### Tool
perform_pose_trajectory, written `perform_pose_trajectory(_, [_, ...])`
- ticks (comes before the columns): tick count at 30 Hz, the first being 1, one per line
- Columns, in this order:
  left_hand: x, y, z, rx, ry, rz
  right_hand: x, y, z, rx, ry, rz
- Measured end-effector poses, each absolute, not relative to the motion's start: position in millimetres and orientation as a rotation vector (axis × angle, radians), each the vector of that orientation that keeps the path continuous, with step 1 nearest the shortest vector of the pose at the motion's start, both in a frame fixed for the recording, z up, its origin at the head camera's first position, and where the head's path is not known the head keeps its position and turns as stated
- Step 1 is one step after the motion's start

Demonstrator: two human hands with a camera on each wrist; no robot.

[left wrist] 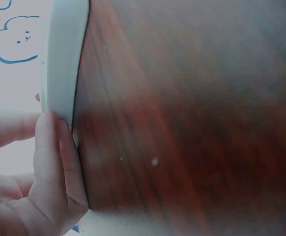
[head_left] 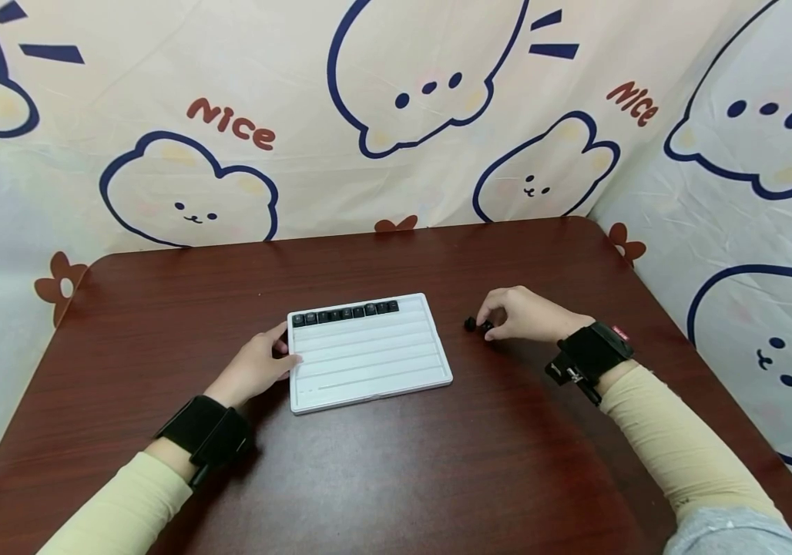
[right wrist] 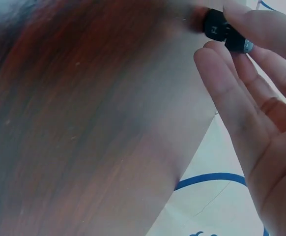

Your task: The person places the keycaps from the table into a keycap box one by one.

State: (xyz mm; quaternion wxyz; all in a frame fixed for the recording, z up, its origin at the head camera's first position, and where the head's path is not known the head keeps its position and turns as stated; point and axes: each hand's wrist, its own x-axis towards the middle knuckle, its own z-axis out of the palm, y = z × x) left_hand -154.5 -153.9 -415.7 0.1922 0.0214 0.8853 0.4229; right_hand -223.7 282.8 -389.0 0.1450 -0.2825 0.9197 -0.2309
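A white tray [head_left: 368, 354] with raised ridges lies on the brown table. Along its far ridge sits a row of several black keycaps [head_left: 347, 314], starting from the left corner. My left hand [head_left: 252, 366] grips the tray's left edge, its thumb over the rim. In the left wrist view, the fingers [left wrist: 49, 167] lie against the tray's side wall [left wrist: 64, 64]. Right of the tray, my right hand [head_left: 524, 314] pinches a black keycap [right wrist: 238, 42] between thumb and fingertips. A second black keycap [head_left: 470, 324] is just left of those fingertips, with a pale mark on its face in the right wrist view.
The table [head_left: 396, 478] reaches a cloth backdrop [head_left: 340, 185] with cartoon drawings at the far side and both flanks. Black straps with cameras [head_left: 593, 354] are worn on both wrists.
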Motion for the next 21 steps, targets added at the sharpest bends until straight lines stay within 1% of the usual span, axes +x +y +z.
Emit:
perform_pose_trajectory(8, [-155,-154,-416,0.069,2.502,1.178,-227,272,-381,-0.814,2.661,-0.667])
perform_pose_trajectory(21, [-155,-154,-417,0.072,2.503,1.171,-238,250,-374,-0.938,2.673,-0.656])
